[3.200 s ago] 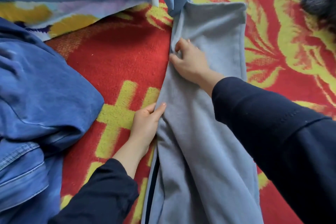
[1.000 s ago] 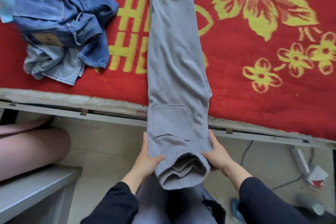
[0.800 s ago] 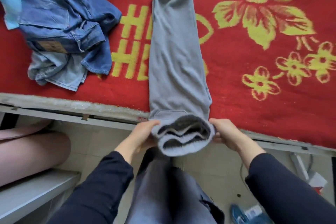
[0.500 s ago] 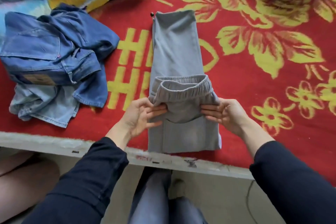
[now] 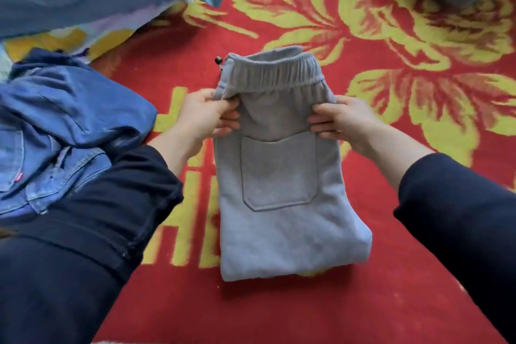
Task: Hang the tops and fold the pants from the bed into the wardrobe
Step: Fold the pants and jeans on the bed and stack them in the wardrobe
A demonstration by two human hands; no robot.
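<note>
The grey sweatpants (image 5: 282, 176) lie folded in a compact stack on the red bed blanket (image 5: 363, 301) (patch pocket up). The left hand (image 5: 208, 116) and right hand (image 5: 339, 120) each pinch a side below the waistband; crumpled jeans (image 5: 55, 126) sit to the left.

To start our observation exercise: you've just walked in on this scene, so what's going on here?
A person is folding grey sweatpants on a red blanket. The left hand and right hand pinch the two sides just below the waistband, which sits at the far end, with the fold nearest the person and a pocket facing up. Crumpled jeans lie to the left, not yet folded.
</note>
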